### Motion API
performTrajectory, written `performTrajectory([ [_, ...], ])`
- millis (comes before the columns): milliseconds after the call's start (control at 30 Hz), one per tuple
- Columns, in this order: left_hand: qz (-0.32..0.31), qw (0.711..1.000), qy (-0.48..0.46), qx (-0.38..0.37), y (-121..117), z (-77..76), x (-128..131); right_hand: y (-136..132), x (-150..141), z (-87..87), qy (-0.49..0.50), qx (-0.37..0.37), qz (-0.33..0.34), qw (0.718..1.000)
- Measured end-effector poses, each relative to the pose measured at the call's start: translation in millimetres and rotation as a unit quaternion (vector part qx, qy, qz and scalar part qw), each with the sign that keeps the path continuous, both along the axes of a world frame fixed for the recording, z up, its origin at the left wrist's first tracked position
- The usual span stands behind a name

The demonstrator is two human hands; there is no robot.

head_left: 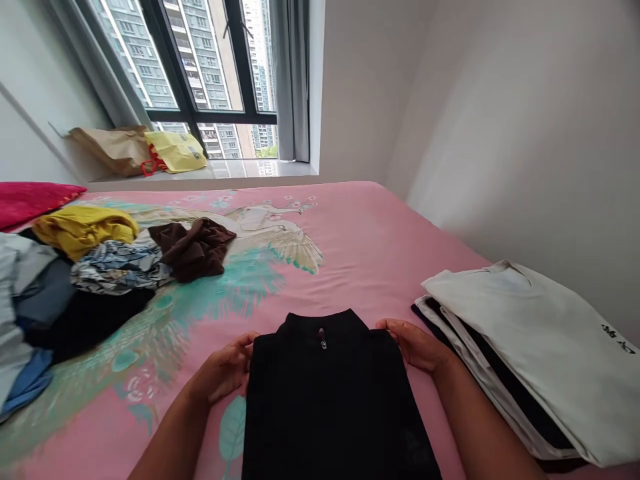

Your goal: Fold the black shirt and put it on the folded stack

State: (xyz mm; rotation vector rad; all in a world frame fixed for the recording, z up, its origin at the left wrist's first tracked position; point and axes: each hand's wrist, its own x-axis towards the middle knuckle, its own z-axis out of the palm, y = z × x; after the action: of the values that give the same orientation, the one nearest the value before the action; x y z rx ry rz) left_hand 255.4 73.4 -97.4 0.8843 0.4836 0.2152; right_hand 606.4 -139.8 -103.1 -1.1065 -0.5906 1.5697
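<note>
your left hand [231, 367] and right hand [417, 343] each have their grip clamped on the black shirt [330, 407], left of the folded stack [530, 347].

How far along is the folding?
Looks done: the folded stack by the wall, white shirt on top. In hand: a black shirt, looking folded flat, between left hand and right hand. Apparently left: the crumpled pile on the bed's left.
</note>
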Motion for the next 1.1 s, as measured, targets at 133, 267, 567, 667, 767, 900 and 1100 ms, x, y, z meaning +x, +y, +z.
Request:
performTrajectory([
  [133, -0.036, 0.999, -0.005, 0.006, 11, -11.1, 2, 4, 7, 0.6, -0.028, -0.003, 0.037, 0.999],
  [267, -0.078, 0.997, 0.013, 0.011, 19, -12.8, 6, 13, 4, 8.3, -0.076, -0.027, 0.097, 0.992],
  [567, -0.124, 0.992, 0.014, 0.034, 20, -11.2, 8, 8, 6, 1.6, -0.087, -0.006, 0.108, 0.99],
  [667, -0.123, 0.992, -0.024, 0.013, 16, -9.1, 11, 9, 11, -3.4, -0.07, 0.021, 0.092, 0.993],
  [767, -0.124, 0.992, -0.035, -0.002, 18, -12.7, 12, 15, 15, -9.2, -0.036, 0.039, 0.109, 0.993],
  [900, -0.121, 0.991, -0.051, 0.0, 24, -21.4, 11, 24, 21, -13.5, 0.018, 0.097, 0.213, 0.972],
  [1100, -0.141, 0.986, 0.021, 0.083, 30, -14.8, 11, 25, 28, -4.3, -0.058, 0.057, 0.257, 0.963],
])
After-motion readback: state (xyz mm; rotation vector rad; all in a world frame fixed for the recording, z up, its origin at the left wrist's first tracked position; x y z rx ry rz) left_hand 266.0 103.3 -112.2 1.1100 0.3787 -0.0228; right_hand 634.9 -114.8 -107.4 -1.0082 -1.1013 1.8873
